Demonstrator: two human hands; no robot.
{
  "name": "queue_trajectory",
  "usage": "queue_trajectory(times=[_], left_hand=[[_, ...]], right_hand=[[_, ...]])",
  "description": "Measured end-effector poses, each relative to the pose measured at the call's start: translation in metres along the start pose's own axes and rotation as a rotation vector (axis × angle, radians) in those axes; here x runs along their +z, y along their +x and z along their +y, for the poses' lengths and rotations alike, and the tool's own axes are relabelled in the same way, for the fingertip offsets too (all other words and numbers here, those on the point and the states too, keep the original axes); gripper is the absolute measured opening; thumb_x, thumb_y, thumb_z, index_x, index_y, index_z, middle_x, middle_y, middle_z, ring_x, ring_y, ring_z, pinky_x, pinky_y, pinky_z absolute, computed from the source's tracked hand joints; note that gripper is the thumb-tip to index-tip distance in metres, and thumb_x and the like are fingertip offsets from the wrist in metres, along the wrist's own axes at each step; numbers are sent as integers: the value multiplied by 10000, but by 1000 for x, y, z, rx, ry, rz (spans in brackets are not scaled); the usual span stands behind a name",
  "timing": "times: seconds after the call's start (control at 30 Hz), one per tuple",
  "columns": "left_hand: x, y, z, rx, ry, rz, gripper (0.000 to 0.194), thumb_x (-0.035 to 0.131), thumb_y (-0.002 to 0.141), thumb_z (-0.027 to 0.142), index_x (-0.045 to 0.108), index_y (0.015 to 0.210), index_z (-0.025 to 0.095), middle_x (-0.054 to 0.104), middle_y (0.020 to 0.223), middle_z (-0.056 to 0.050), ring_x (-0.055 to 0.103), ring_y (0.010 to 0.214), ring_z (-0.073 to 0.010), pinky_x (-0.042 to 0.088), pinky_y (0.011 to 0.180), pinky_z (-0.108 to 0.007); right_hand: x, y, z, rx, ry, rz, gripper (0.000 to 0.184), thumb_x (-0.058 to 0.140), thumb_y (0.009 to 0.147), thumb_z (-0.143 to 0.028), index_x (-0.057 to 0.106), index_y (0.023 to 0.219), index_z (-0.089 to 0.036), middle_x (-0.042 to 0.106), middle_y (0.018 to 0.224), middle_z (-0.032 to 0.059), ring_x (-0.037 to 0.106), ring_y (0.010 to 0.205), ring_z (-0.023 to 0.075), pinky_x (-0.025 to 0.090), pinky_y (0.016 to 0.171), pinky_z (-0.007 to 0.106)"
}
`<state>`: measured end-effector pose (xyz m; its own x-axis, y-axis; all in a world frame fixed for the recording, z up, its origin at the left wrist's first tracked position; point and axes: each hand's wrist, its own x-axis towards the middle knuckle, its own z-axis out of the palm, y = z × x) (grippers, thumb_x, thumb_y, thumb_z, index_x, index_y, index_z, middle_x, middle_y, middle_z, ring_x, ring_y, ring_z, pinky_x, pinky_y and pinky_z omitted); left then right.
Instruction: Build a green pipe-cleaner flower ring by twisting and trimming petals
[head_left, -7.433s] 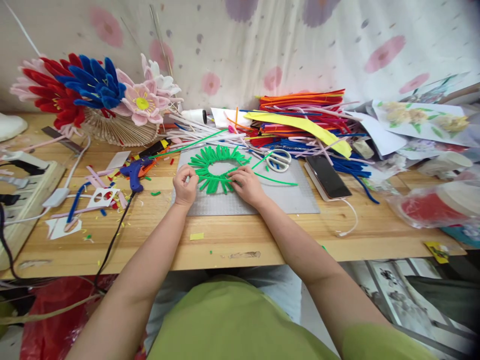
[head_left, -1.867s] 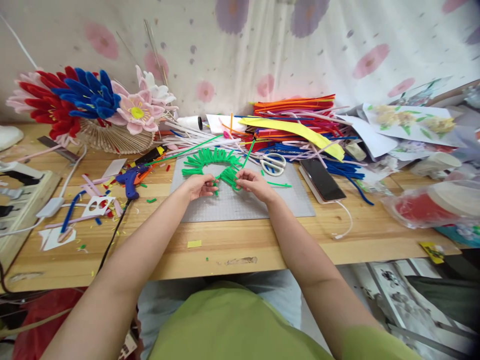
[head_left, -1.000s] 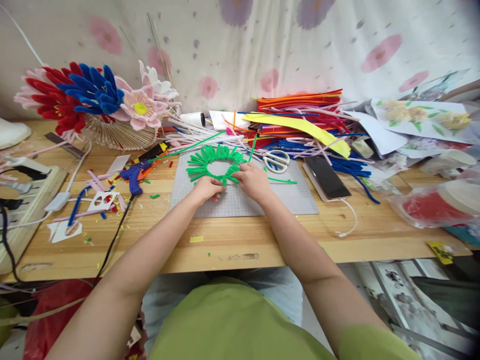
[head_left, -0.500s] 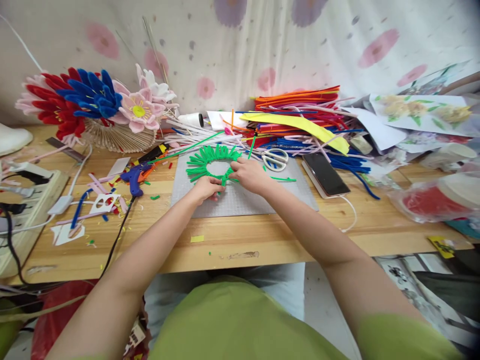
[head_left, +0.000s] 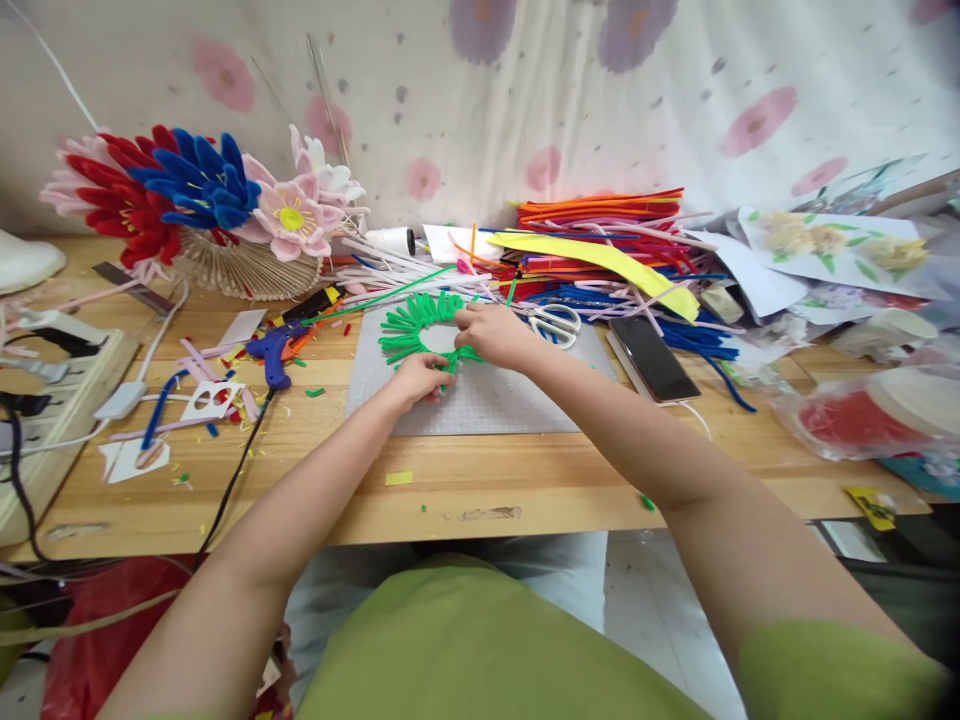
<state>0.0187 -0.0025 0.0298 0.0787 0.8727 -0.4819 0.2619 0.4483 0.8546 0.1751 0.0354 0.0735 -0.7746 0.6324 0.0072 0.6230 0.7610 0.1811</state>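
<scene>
A ring of looped green pipe cleaners lies on the grey cutting mat. At its near edge my left hand pinches the green pipe cleaner loops between thumb and fingers. My right hand is closed on the ring's right side, its fingers bent over the green strands and hiding part of them. Both hands are close together. White-handled scissors lie just beyond my right hand. The tip of a green strand sticks up behind that hand.
A blue glue gun lies left of the mat among scraps. Pipe cleaner flowers stand behind it. Heaped pipe cleaners and a yellow strip are at the back. A phone lies right; a power strip is far left.
The view has shifted slightly. My right hand has moved a little on the ring, and the green strand that lay right of it on the mat is no longer visible. My left hand keeps its pinch.
</scene>
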Motion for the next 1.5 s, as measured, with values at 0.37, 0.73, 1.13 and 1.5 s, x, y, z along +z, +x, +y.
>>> queue_trajectory(times=[0.37,0.73,1.13,1.5], left_hand=[[3,5,-2,30,17,-18,296,746,578,103,572,815,135,524,449,64,427,347,-63,379,391,-201],[0,2,-1,55,-43,-114,125,647,743,239,571,727,141,615,611,18,429,357,-37,409,401,-192],[2,-4,-4,188,-48,-30,165,632,746,198,510,646,150,460,461,68,389,356,-33,379,367,-157],[-65,-6,2,185,116,-66,154,638,588,197,491,572,158,422,427,68,333,365,-33,366,384,-184]], right_hand=[[-14,12,-10,-106,-82,-120,275,439,838,-130,711,799,-116,613,944,148,445,943,237,300,630,314],[24,10,20,98,359,4,257,518,790,-144,737,881,-242,617,929,34,531,803,135,326,630,240],[45,-15,-16,101,810,261,280,619,734,-235,657,1002,-162,638,1006,65,538,975,189,377,893,340],[78,-18,-31,262,783,482,84,568,786,-252,607,829,-191,636,860,46,519,896,187,412,824,324]])
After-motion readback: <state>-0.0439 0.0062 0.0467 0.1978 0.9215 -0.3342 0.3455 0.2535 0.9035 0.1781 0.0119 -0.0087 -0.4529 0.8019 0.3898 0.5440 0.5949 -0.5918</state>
